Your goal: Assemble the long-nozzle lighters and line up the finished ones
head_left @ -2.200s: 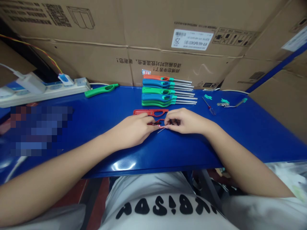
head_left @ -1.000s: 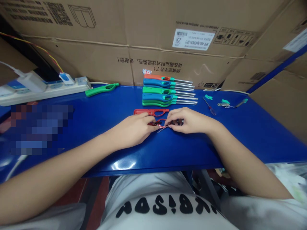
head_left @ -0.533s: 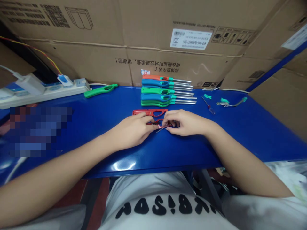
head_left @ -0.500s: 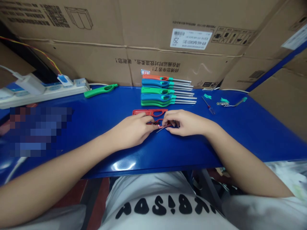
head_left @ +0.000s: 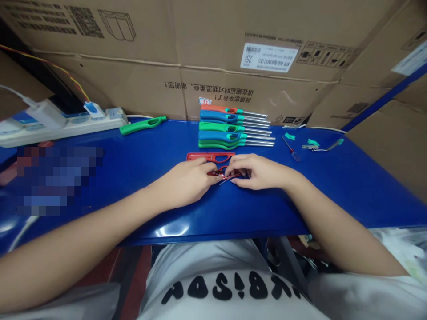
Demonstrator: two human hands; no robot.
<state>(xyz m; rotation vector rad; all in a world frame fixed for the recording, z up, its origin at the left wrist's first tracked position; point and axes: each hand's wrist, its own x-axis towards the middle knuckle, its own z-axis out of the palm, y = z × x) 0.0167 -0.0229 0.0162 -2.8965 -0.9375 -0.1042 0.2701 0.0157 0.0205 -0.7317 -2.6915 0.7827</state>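
My left hand [head_left: 191, 181] has its fingers curled onto the left part of a red lighter shell half [head_left: 221, 169] on the blue table. My right hand [head_left: 258, 173] closes its fingers around the right end of the same half. A thin grey rod or wire [head_left: 225, 181] sticks out below my right fingertips. Small parts between the fingertips are too hidden to make out. Just behind my hands lies another red shell half [head_left: 209, 156], with its trigger opening on the right.
Several assembled lighters [head_left: 220, 128] with metal tubes lie in a row behind. To the right are a screwdriver [head_left: 293, 153], teal pieces [head_left: 289, 136] and a loose wired part [head_left: 330, 146]. A green lighter body [head_left: 142, 126] lies near the power strip [head_left: 110, 118]. Cardboard [head_left: 133, 84] walls the back.
The view has shifted slightly, so the table things appear a little further right. Both hands keep nearly the same grip on the red shell half.
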